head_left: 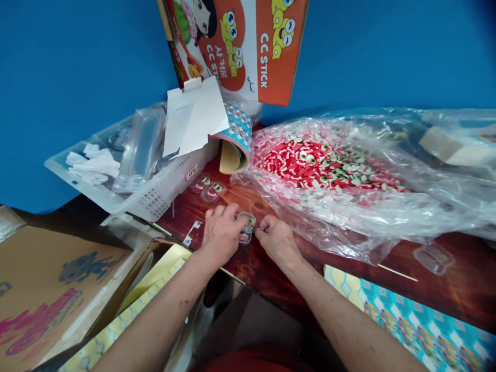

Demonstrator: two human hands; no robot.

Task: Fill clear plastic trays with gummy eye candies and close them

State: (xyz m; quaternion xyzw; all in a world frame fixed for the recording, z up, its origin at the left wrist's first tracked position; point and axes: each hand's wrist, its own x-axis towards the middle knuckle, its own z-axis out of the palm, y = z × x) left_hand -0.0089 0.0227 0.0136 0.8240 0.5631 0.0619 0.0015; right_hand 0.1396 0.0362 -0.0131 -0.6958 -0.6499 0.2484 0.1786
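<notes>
While I watch from the head view, left hand (220, 233) and right hand (277, 240) meet on one small clear case (247, 228) - fingers of both pinched on its two ends. It sits low over the desk (457, 292), just in front of the candy bag (329, 170) - can't tell if it touches the wood. Two filled cases (208, 187) lie near the white basket (151, 201).

The fingers of the left hand (221, 233) and right hand (277, 240) cover much of the small clear plastic case (248, 231) with a colourful label. Its contents are too small to tell, as is whether the fingers pinch or only touch it. The top edge cuts off the orange printed cardboard box (271, 46), the left edge the brown cardboard carton (39, 289), and the bottom edge the blue-and-yellow patterned sheet (418, 330).
</notes>
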